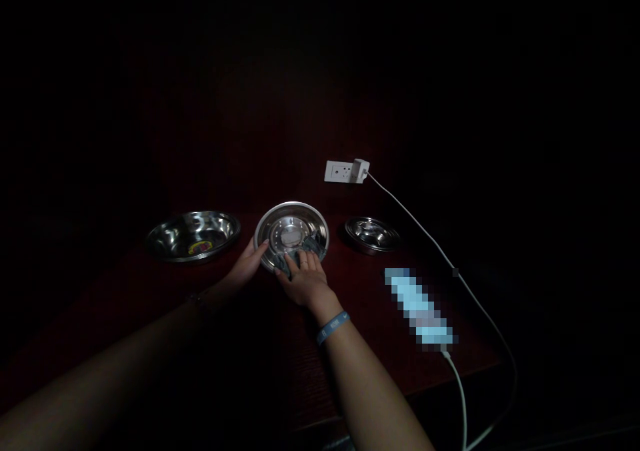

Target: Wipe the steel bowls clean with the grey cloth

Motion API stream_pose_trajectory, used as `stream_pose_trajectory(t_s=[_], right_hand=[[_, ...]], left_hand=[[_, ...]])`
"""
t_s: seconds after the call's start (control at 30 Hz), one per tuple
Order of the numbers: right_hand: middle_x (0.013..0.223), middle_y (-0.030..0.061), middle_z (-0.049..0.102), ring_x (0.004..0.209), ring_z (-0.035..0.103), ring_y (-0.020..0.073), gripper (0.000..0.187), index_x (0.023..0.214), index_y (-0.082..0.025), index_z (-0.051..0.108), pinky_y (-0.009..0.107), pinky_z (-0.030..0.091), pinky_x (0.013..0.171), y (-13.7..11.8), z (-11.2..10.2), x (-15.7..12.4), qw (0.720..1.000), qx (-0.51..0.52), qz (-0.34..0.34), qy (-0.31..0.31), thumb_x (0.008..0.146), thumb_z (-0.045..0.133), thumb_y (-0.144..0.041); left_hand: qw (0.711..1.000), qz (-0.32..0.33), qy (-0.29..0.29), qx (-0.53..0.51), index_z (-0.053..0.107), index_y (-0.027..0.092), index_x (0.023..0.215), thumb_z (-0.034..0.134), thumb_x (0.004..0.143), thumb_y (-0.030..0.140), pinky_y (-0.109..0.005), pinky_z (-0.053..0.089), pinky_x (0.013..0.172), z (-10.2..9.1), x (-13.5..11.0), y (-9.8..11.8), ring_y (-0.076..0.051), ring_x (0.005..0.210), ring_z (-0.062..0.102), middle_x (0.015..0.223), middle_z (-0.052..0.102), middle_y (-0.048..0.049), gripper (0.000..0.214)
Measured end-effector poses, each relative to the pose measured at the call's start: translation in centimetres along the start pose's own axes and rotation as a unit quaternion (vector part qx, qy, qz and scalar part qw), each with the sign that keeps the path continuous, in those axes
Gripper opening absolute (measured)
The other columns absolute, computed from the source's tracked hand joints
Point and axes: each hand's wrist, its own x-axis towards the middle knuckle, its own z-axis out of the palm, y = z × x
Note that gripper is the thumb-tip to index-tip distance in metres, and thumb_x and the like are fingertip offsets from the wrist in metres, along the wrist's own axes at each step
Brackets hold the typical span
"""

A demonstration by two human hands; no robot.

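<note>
Okay, far left: wide, shiny steel basin (175, 239) with a yellow-and-red sticker inside, sitting on the dark red tabletop (356, 279). Next, my left hand (244, 265), clamped on the left rim of a round silver metal dish (291, 227), thumb over the front. Dish is tilted up, inside facing me, between the other metalware; can't tell if its lower edge touches the table. My right hand (307, 284), fingers stretched out, presses a dark grey-green cloth (315, 243) against the dish's lower inside; blue printed wristband (333, 327) on that wrist. Behind, white wall socket (340, 171) with white plug-in adapter (360, 169). Then small, shallow steel dishware (373, 235). Rightmost: pixelated, glowing pale-blue oblong (420, 307), white cable (457, 377) at its near end.
</note>
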Motion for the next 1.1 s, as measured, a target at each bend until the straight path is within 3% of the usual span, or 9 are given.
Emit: stream_pose_trajectory(t_s=[0.43, 1.1], right_hand=[[0.154, 0.0136, 0.03, 0.146, 0.017, 0.0264, 0.065, 0.147, -0.015, 0.036, 0.045, 0.008, 0.119, -0.1, 0.2, -0.1, 0.999, -0.033, -0.021, 0.033, 0.097, 0.025, -0.055], [0.155, 0.0226, 0.023, 0.146, 0.014, 0.032, 0.077, 0.149, -0.006, 0.026, 0.046, 0.009, 0.119, -0.7, 0.1, -0.2, 0.999, 0.0, -0.053, -0.006, 0.094, 0.036, -0.059]], left_hand=[[0.996, 0.057, -0.031, 0.057, 0.049, 0.018, 0.134, 0.054, 0.081, 0.037, -0.04, 0.034, 0.111, -0.4, -0.2, -0.2, -0.026, 0.126, 0.051, 0.133, 0.059, -0.0099, 0.056], [0.991, 0.067, -0.059, 0.1, 0.042, 0.015, 0.134, 0.062, 0.074, 0.031, -0.041, 0.03, 0.112, -1.0, 0.2, -1.3, -0.027, 0.129, 0.048, 0.137, 0.053, -0.0151, 0.065]])
